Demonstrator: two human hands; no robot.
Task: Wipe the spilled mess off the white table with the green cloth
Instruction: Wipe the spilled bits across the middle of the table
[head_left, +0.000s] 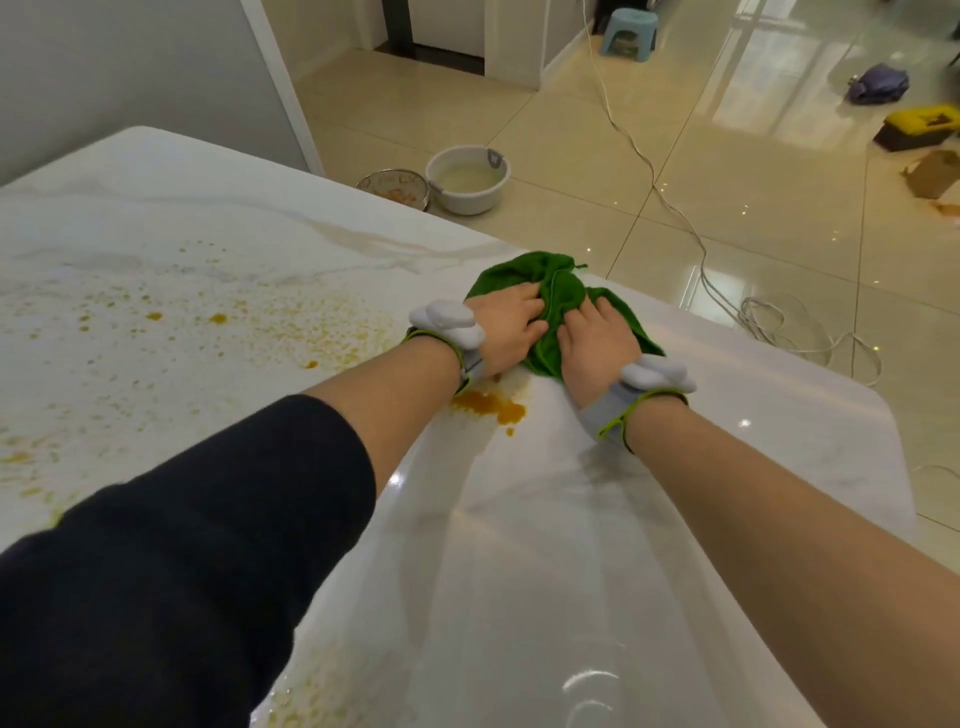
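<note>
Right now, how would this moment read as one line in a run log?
step: wiping | hands: left and right pressing cloth | table: orange blob beside cloth, specks on left | status: unfinished

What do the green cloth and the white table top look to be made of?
Green cloth: soft fabric, probably terry or microfibre; it bunches into folds under both hands. White table: glossy, stone-like slab, marble or an imitation; grey veins and sharp light reflections show.
</note>
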